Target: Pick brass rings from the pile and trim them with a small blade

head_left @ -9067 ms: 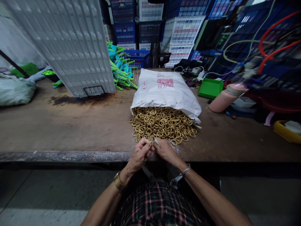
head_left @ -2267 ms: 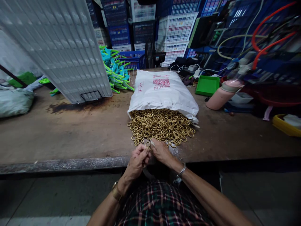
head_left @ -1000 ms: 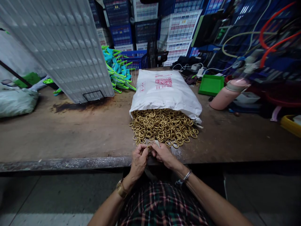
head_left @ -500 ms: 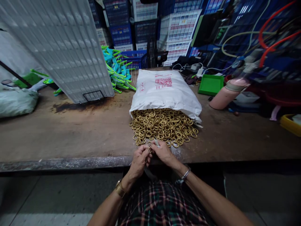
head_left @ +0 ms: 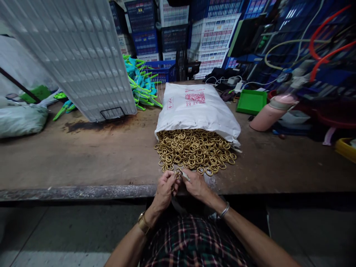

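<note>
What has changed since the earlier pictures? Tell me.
Left of the grey panel, a green-and-teal piece now reaches farther toward the table's near edge. The left hand still pinches a gold ring, the right hand still grips a pale tool. White sack and ring pile stayed put.

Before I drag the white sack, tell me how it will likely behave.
The white sack would probably sag and shift, its skin being creased. It may be heavy, given its bulge and the gold rings heaped at its near end. That end gapes open, so a tug could spill more.
</note>
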`<act>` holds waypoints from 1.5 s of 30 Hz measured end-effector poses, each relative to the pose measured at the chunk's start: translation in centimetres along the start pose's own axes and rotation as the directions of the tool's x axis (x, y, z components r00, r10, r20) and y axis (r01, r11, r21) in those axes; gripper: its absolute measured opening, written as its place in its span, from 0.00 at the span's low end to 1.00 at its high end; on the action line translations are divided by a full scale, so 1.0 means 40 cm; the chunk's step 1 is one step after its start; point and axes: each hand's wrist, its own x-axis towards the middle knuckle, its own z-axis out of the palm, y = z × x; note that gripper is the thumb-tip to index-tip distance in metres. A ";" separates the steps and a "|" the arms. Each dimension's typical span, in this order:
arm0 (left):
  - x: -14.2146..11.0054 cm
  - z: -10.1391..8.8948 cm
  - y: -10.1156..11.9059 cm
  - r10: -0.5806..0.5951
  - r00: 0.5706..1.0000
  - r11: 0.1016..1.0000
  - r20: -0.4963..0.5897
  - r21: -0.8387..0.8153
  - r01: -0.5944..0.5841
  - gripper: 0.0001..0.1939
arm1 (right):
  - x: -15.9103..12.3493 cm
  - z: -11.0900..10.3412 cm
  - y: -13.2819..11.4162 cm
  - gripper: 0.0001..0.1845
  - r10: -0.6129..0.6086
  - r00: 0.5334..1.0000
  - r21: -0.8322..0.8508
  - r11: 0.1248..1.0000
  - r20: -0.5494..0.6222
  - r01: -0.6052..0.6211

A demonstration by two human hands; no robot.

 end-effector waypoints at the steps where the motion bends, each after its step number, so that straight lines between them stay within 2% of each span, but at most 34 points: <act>1: 0.001 -0.001 0.000 0.006 1.000 1.000 0.003 0.005 -0.006 0.16 | -0.003 0.000 -0.003 0.09 -0.019 1.000 -0.026 0.999 0.021 0.019; 5: 0.003 -0.004 -0.004 0.015 1.000 0.999 0.004 0.033 -0.015 0.16 | -0.008 -0.002 -0.013 0.12 -0.023 0.996 -0.104 0.994 0.089 0.032; 13: 0.005 -0.009 -0.016 0.083 0.997 0.983 -0.006 0.167 -0.081 0.17 | 0.002 -0.011 -0.027 0.13 0.048 0.968 -0.237 0.971 0.248 0.012; 16: -0.010 0.000 -0.006 0.080 0.996 0.984 -0.033 0.161 -0.074 0.18 | 0.015 -0.019 -0.030 0.14 0.090 0.956 -0.291 0.957 0.278 -0.006; 19: -0.035 0.015 0.023 0.077 0.997 0.995 -0.014 0.062 -0.076 0.17 | 0.029 -0.023 -0.027 0.13 0.138 0.958 -0.349 0.936 0.250 -0.044; 22: -0.049 0.016 0.052 0.034 0.999 0.989 0.032 -0.143 -0.029 0.17 | 0.039 -0.016 -0.027 0.13 0.121 0.973 -0.347 0.937 0.196 -0.047; 25: -0.041 -0.008 0.056 -0.053 0.999 0.948 0.002 -0.313 0.051 0.16 | 0.046 0.002 -0.035 0.12 0.076 0.990 -0.310 0.950 0.117 -0.036; 29: -0.026 -0.057 0.030 -0.145 0.987 0.890 -0.067 -0.444 0.100 0.15 | 0.058 0.029 -0.055 0.08 0.073 0.997 -0.300 0.952 0.017 -0.065; 32: -0.026 -0.078 0.019 -0.169 0.981 0.874 -0.097 -0.475 0.104 0.13 | 0.073 0.037 -0.072 0.08 0.073 0.997 -0.309 0.948 -0.018 -0.075; 36: -0.028 -0.083 0.025 -0.147 0.980 0.880 -0.137 -0.469 0.066 0.11 | 0.095 0.041 -0.096 0.08 0.045 0.999 -0.319 0.947 0.003 -0.042; 45: -0.029 -0.084 0.037 -0.178 0.980 0.866 -0.090 -0.487 0.113 0.13 | 0.116 0.052 -0.127 0.10 0.037 0.996 -0.343 0.939 0.079 -0.007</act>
